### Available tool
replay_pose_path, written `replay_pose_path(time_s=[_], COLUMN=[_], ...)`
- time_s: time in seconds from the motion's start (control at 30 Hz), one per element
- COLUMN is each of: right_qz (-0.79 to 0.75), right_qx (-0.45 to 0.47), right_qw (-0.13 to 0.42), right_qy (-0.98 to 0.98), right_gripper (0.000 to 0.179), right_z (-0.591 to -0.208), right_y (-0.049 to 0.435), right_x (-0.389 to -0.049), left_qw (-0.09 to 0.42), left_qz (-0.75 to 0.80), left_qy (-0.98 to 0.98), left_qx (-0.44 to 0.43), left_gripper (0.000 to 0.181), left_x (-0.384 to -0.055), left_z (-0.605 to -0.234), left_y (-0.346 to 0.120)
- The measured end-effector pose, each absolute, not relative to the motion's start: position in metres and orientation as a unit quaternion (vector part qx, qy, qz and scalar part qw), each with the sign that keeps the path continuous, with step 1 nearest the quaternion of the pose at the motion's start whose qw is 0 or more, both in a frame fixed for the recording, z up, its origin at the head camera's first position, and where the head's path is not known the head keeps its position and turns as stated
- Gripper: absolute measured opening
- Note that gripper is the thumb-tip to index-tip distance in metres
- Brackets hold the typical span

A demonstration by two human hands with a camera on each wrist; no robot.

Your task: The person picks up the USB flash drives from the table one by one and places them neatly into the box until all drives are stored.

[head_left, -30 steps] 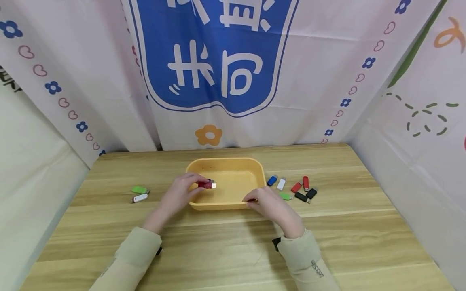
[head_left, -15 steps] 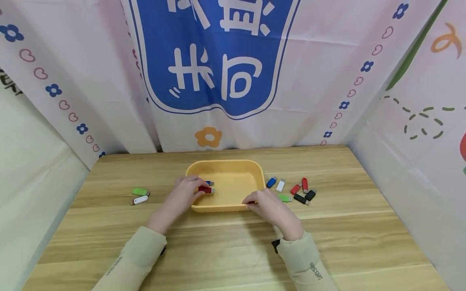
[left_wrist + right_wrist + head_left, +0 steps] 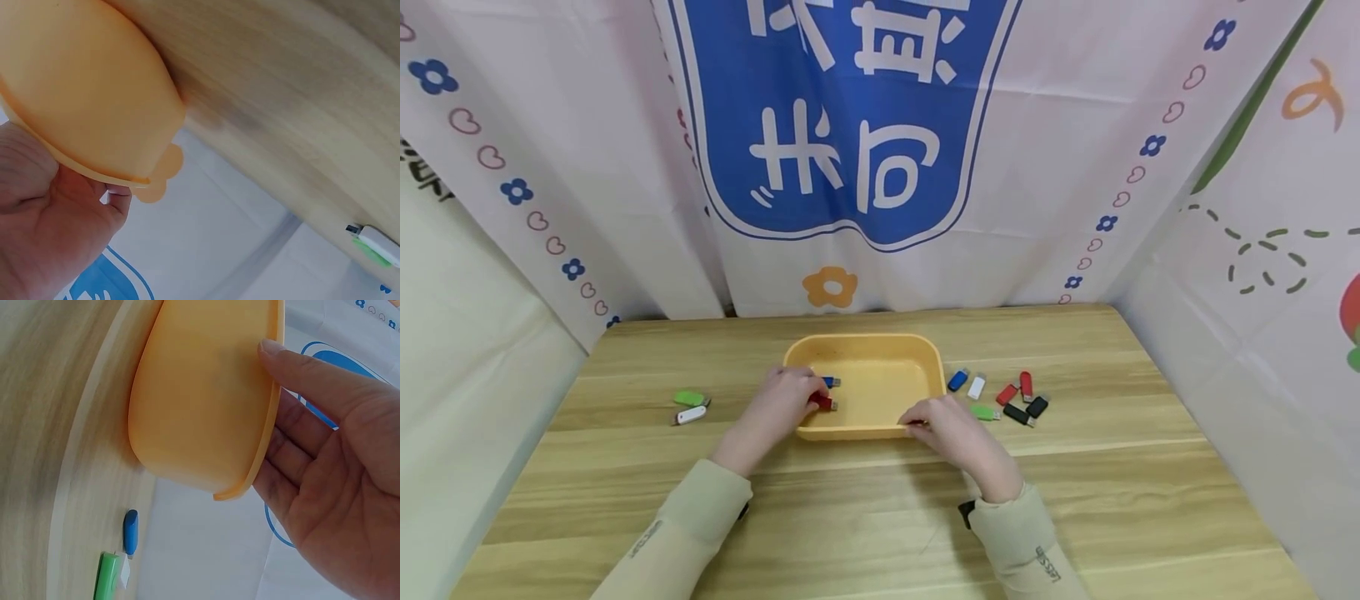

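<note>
Yellow tray (image 3: 857, 433), right grip (image 3: 955, 429) on its rim, left grip (image 3: 781, 408) reaching in

The biggest thing on my head camera is the pale cloth backdrop (image 3: 1045, 167), hanging beyond both grips with a blue badge (image 3: 737, 125) printed on it. Beneath them I have the wood-grain desk (image 3: 865, 533). The tray sits on it between the two grips, mouth upward.

The right grip is pinched tight on the near rim by the right corner; my right-wrist view puts the thumb on the outer wall, other fingers on the inner side. The left grip comes over the left side, fingers drawn in to one end of a dark red USB stick (image 3: 824, 403), low inside the tray. My left-wrist view hides those fingertips behind the wall.

Just past the left grip's fingers lies a blue stick (image 3: 829, 382). Well left of that grip rest a green stick (image 3: 689, 397) and a white stick (image 3: 690, 414), close together. Right of the right grip I count a cluster (image 3: 1018, 414) of seven sticks: two red, two black, one blue, one white, one green
</note>
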State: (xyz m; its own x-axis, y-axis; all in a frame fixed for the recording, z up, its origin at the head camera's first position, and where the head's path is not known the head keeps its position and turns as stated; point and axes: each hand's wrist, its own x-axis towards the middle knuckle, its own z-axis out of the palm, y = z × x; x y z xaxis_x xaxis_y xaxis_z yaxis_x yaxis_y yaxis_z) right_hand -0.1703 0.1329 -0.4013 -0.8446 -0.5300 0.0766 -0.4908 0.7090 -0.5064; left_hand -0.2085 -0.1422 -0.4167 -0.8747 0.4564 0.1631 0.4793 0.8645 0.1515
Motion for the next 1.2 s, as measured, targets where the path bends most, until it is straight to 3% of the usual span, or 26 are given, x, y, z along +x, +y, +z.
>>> replay_pose_path(time_s=[0.37, 0.97, 1.2], right_qz=[-0.273, -0.266, -0.265], right_qx=[-0.275, -0.280, -0.280], right_qw=[0.044, 0.030, 0.031], right_qy=[0.921, 0.922, 0.922], right_gripper=[0.012, 0.012, 0.012], right_z=[-0.401, -0.403, -0.403], right_y=[0.134, 0.134, 0.133], right_x=[-0.169, -0.171, -0.171], left_qw=[0.039, 0.095, 0.090], left_qz=[-0.017, 0.018, 0.018], left_qy=[-0.970, -0.971, -0.973], left_qx=[-0.240, -0.218, -0.213], left_gripper=[0.016, 0.012, 0.012], left_x=[-0.220, -0.226, -0.226], left_z=[-0.417, -0.426, -0.425], left_y=[-0.137, -0.132, -0.131])
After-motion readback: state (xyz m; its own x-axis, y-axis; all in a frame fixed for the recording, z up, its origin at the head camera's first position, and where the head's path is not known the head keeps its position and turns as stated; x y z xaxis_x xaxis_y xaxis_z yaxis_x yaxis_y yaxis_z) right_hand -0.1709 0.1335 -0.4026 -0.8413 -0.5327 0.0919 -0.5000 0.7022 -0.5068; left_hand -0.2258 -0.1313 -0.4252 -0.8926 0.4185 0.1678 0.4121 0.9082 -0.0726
